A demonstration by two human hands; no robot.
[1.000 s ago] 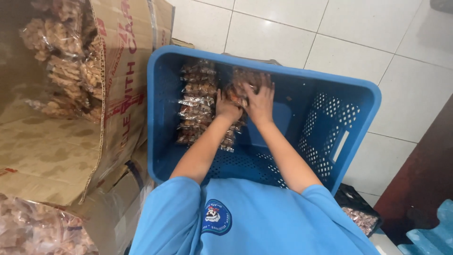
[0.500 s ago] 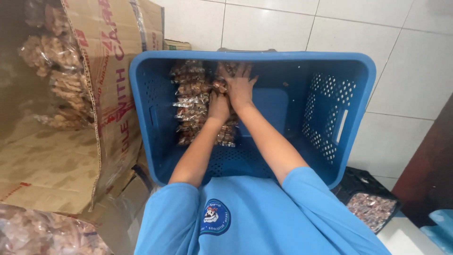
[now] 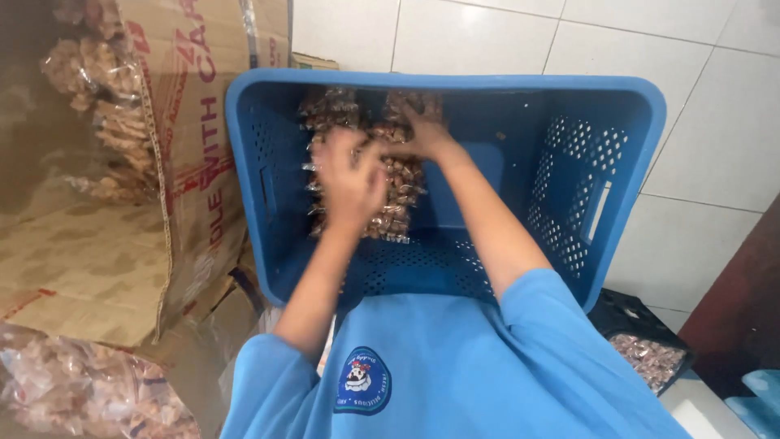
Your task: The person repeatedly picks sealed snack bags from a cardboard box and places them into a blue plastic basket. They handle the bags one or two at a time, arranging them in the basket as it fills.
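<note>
Reaching down into a blue plastic crate (image 3: 569,162), both hands work at the stacked clear packets of brown snacks (image 3: 398,175) that lie against its far left inner wall. The left hand (image 3: 351,180) is blurred, raised just over the packets with fingers loosely spread; whether its grip pinches a packet or is free I cannot tell. The right hand (image 3: 426,138) lies flat on top of the stack, fingers stretched forward and touching the packets, its grip spread rather than closed around anything. The crate has perforated walls and a slot handle on its right side, and it tilts toward the person, whose blue shirt (image 3: 455,374) with a round badge fills the bottom of the view. Behind and to the right the floor is large white tiles (image 3: 699,106) with grey joints. On the left stands an open brown cardboard box (image 3: 203,162) with red lettering, holding more of the same packets, and a clear bag of wrapped snacks (image 3: 89,390) sits at the lower left corner. At lower right a small dark tray (image 3: 626,313) carries further packets, beside a dark reddish-brown panel (image 3: 743,309).
</note>
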